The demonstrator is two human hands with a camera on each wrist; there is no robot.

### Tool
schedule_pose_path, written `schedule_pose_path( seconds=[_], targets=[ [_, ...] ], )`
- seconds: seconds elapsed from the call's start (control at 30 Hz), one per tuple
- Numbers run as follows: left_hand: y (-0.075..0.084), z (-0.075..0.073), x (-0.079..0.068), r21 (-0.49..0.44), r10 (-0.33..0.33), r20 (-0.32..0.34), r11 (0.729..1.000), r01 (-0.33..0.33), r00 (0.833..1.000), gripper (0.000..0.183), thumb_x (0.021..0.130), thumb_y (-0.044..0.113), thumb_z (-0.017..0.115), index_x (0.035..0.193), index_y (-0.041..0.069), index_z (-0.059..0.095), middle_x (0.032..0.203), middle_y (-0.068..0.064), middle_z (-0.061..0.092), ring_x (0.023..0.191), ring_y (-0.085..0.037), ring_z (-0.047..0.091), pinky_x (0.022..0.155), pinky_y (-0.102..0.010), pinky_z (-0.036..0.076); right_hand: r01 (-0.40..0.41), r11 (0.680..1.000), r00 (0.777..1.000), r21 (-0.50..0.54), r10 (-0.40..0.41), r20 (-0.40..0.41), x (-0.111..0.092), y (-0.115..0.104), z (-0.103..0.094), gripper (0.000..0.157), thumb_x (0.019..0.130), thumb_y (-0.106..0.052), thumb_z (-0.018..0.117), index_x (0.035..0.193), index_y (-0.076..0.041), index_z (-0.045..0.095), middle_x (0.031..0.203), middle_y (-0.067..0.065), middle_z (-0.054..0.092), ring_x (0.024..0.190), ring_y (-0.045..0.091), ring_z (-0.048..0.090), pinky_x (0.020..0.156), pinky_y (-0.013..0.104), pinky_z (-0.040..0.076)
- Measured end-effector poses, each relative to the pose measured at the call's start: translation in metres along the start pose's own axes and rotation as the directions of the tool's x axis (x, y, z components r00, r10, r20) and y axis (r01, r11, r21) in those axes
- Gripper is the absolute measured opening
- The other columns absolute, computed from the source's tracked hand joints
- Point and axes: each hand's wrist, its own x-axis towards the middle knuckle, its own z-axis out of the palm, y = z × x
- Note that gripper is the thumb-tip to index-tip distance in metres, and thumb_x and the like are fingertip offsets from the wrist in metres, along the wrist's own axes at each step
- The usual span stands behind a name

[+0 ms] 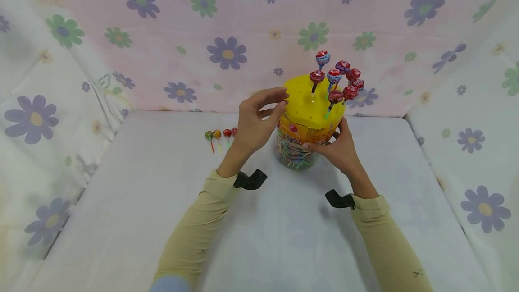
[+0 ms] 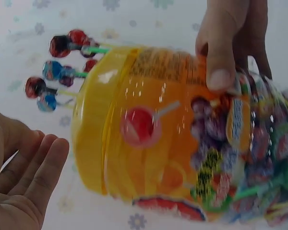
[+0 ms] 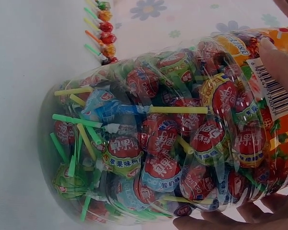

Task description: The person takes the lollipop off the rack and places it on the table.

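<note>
A clear plastic jar packed with wrapped lollipops has a yellow lid and an orange label. Several lollipops stand in the lid by their sticks, grouped toward its right and far side. My right hand grips the jar from the right, thumb on the near label and the other fingers round the far side. At the lid's left edge is my left hand, its fingers bent loosely with nothing in them. A gap shows between those fingertips and the lid in the left wrist view.
A row of wrapped lollipops lies on the white tabletop left of the jar, partly hidden behind my left hand. A flowered cloth backdrop hangs behind the table and at both sides. Black mounts sit on both wrists.
</note>
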Motion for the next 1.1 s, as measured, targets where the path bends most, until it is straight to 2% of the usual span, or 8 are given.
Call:
schedule_pose_path(
  seconds=[0.33,0.43,0.53,0.7,0.83,1.1],
  targets=[
    [0.01,0.037,0.021,-0.065,0.003,0.024,0.998,-0.001,1.0,0.037,0.098,-0.002,0.063,0.135,-0.006,0.059,0.128,-0.022,0.066,0.115,-0.027,0.067,0.095,-0.028,0.058,-0.004,1.0,1.0,0.027,0.004,0.004,0.0,0.002,0.0,0.097,0.082,-0.023,0.087,0.155,-0.016,0.024,0.152,0.01,0.038,0.136,0.036,0.046,0.112,0.057,0.044],
    [0.01,0.044,0.025,-0.038,0.042,0.034,0.998,-0.041,0.999,0.041,0.097,-0.002,0.064,0.137,-0.005,0.057,0.127,-0.022,0.066,0.114,-0.027,0.067,0.095,-0.026,0.057,-0.006,1.0,1.0,0.028,0.006,0.006,0.0,0.002,0.0,0.099,0.081,-0.024,0.088,0.156,-0.018,0.022,0.152,0.009,0.038,0.137,0.035,0.046,0.112,0.057,0.044],
    [0.01,0.049,0.028,0.018,0.106,0.039,0.994,-0.107,0.994,0.043,0.096,-0.003,0.065,0.138,-0.006,0.056,0.125,-0.022,0.068,0.11,-0.028,0.069,0.093,-0.024,0.058,0.007,0.999,1.0,0.035,-0.007,0.006,0.0,0.003,-0.001,0.1,0.081,-0.022,0.088,0.156,-0.018,0.021,0.153,0.009,0.037,0.137,0.035,0.045,0.112,0.057,0.044],
    [0.008,0.055,0.031,0.091,0.191,0.021,0.977,-0.192,0.981,0.043,0.093,-0.005,0.068,0.135,-0.009,0.058,0.118,-0.023,0.07,0.103,-0.029,0.071,0.09,-0.022,0.058,0.036,0.998,0.999,0.042,-0.035,-0.004,0.001,0.004,0.0,0.099,0.082,-0.019,0.087,0.156,-0.017,0.021,0.153,0.009,0.036,0.137,0.032,0.044,0.112,0.057,0.043],
    [0.006,0.056,0.035,0.086,0.2,-0.013,0.976,-0.199,0.98,0.04,0.093,-0.005,0.069,0.132,-0.009,0.06,0.113,-0.022,0.072,0.099,-0.028,0.072,0.088,-0.022,0.059,0.034,0.999,0.999,0.038,-0.033,-0.009,0.0,0.003,0.0,0.098,0.082,-0.02,0.087,0.156,-0.016,0.022,0.152,0.009,0.037,0.137,0.032,0.043,0.113,0.058,0.042],
    [0.017,0.051,0.036,-0.056,0.192,-0.102,0.979,-0.198,0.976,0.038,0.093,-0.008,0.067,0.13,-0.01,0.06,0.111,-0.025,0.07,0.1,-0.03,0.071,0.09,-0.031,0.06,0.011,1.0,1.0,0.025,-0.01,-0.008,0.0,0.003,0.001,0.099,0.082,-0.022,0.087,0.156,-0.016,0.021,0.152,0.011,0.037,0.137,0.034,0.044,0.113,0.058,0.042]
  ],
)
